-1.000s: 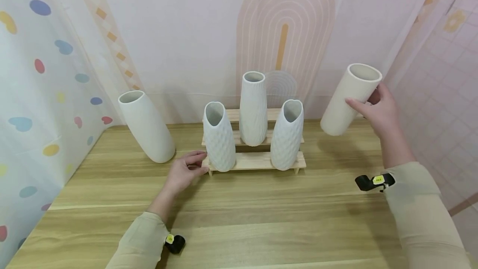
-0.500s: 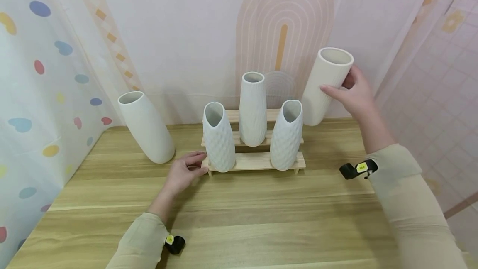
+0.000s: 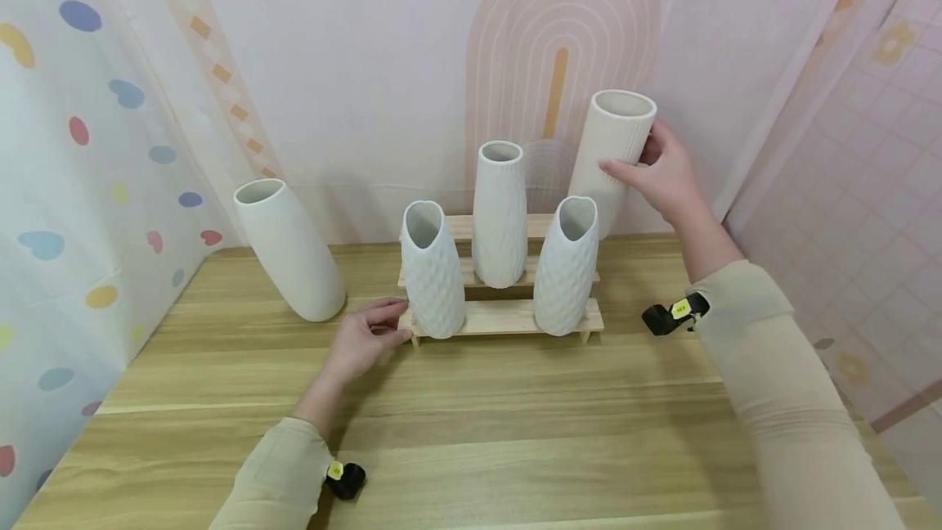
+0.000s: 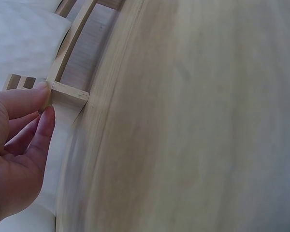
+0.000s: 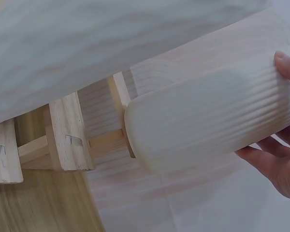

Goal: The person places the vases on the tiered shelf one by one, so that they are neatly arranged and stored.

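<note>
My right hand (image 3: 666, 178) grips a tall white ribbed vase (image 3: 612, 133) around its upper side. In the right wrist view the base of this ribbed vase (image 5: 183, 125) is at the end of the top step; whether it touches is unclear. My left hand (image 3: 361, 342) pinches the left end of the lowest step of a wooden tiered stand (image 3: 500, 316), thumb on top in the left wrist view. That step bears a dimpled vase at the left (image 3: 434, 289) and another dimpled vase at the right (image 3: 565, 280). A textured vase (image 3: 500, 223) stands on the middle step.
A smooth white vase (image 3: 290, 252) stands on the wooden table (image 3: 471, 432) left of the stand. A patterned curtain (image 3: 353, 64) hangs directly behind the table, and a dotted curtain (image 3: 81, 186) borders its left side.
My right hand has carried the ribbed vase left and upward, from the right of the stand to behind the right dimpled vase. My left hand has stayed on the stand.
</note>
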Available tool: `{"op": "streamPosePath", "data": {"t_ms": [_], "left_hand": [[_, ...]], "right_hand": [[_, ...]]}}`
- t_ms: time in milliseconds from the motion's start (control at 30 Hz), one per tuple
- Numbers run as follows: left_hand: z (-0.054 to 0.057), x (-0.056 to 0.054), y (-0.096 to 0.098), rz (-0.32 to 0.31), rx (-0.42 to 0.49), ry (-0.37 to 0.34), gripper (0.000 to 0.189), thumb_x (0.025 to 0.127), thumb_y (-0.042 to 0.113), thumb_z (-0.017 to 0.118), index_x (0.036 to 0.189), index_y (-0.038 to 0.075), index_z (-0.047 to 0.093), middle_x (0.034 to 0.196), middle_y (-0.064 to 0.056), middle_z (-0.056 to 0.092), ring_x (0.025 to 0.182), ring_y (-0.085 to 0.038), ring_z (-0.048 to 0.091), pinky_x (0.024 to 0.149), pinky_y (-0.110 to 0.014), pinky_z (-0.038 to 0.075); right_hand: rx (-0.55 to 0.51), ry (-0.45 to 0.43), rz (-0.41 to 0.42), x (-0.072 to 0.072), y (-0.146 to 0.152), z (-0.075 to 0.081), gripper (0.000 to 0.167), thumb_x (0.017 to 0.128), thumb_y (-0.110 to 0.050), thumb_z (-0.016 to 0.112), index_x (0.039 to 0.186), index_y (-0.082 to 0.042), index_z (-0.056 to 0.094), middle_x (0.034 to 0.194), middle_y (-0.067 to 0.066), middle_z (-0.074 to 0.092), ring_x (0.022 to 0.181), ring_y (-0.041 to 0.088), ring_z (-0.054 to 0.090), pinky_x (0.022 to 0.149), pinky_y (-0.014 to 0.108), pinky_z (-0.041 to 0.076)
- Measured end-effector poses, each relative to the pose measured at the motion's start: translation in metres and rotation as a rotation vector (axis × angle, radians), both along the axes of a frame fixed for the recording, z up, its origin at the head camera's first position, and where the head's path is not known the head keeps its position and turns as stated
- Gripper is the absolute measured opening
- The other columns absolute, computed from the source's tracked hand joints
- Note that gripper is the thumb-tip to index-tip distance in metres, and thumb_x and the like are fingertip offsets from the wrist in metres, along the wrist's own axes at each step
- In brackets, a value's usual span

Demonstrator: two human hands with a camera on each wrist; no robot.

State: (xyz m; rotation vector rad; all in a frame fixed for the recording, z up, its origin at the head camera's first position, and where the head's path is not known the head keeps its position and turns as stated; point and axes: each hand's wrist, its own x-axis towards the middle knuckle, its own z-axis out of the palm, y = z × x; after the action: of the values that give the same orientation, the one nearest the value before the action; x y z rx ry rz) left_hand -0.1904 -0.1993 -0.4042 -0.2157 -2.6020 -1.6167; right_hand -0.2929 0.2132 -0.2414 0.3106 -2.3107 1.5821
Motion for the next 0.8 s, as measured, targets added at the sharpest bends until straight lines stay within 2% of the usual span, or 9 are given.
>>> {"op": "streamPosePath", "data": {"t_ms": [133, 200, 300, 400, 667, 800], "left_hand": [[0.011, 0.006, 0.005, -0.005, 0.012, -0.005, 0.043, 0.085, -0.005, 0.074, 0.124, -0.013, 0.061, 0.134, -0.027, 0.055, 0.105, -0.041, 0.058, 0.084, -0.025, 0.053], [0.009, 0.004, 0.003, -0.004, 0.008, -0.001, 0.043, 0.085, -0.004, 0.075, 0.125, -0.012, 0.062, 0.134, -0.026, 0.055, 0.105, -0.04, 0.059, 0.085, -0.026, 0.053], [-0.003, -0.003, -0.001, 0.003, 0.007, 0.006, 0.044, 0.084, -0.001, 0.077, 0.126, -0.009, 0.063, 0.135, -0.023, 0.056, 0.105, -0.036, 0.06, 0.086, -0.027, 0.053], [-0.01, -0.006, -0.004, 0.006, 0.003, 0.017, 0.045, 0.084, 0.001, 0.078, 0.126, -0.007, 0.064, 0.135, -0.021, 0.056, 0.104, -0.034, 0.06, 0.085, -0.026, 0.053], [0.0, -0.001, 0.001, -0.001, 0.008, 0.011, 0.043, 0.083, -0.006, 0.076, 0.124, -0.012, 0.062, 0.133, -0.026, 0.056, 0.104, -0.041, 0.059, 0.085, -0.029, 0.054], [-0.006, -0.003, -0.002, 0.001, 0.008, 0.017, 0.044, 0.083, -0.001, 0.078, 0.125, -0.007, 0.064, 0.134, -0.022, 0.057, 0.104, -0.035, 0.061, 0.085, -0.025, 0.053]], "right_hand": [[0.003, -0.011, 0.01, -0.004, -0.003, 0.002, 0.07, 0.083, -0.021, 0.081, 0.144, -0.014, 0.047, 0.128, 0.011, 0.057, 0.108, 0.02, 0.056, 0.086, 0.03, 0.05], [0.018, -0.014, 0.012, -0.007, -0.004, 0.003, 0.07, 0.083, -0.023, 0.08, 0.144, -0.013, 0.047, 0.127, 0.011, 0.058, 0.108, 0.02, 0.056, 0.086, 0.03, 0.049], [0.036, -0.006, 0.017, -0.01, -0.007, 0.004, 0.068, 0.083, -0.023, 0.08, 0.142, -0.011, 0.048, 0.126, 0.012, 0.058, 0.107, 0.021, 0.057, 0.085, 0.03, 0.049], [0.048, 0.001, 0.017, -0.013, -0.01, 0.004, 0.068, 0.083, -0.023, 0.08, 0.141, -0.011, 0.048, 0.126, 0.012, 0.058, 0.106, 0.021, 0.057, 0.085, 0.03, 0.049], [0.051, -0.016, 0.034, -0.019, -0.017, 0.005, 0.071, 0.083, -0.024, 0.08, 0.144, -0.013, 0.045, 0.133, 0.014, 0.056, 0.115, 0.025, 0.056, 0.095, 0.04, 0.049], [0.046, -0.018, 0.042, -0.019, -0.018, 0.005, 0.072, 0.083, -0.023, 0.08, 0.145, -0.014, 0.044, 0.135, 0.014, 0.055, 0.117, 0.027, 0.055, 0.099, 0.045, 0.048]]}}
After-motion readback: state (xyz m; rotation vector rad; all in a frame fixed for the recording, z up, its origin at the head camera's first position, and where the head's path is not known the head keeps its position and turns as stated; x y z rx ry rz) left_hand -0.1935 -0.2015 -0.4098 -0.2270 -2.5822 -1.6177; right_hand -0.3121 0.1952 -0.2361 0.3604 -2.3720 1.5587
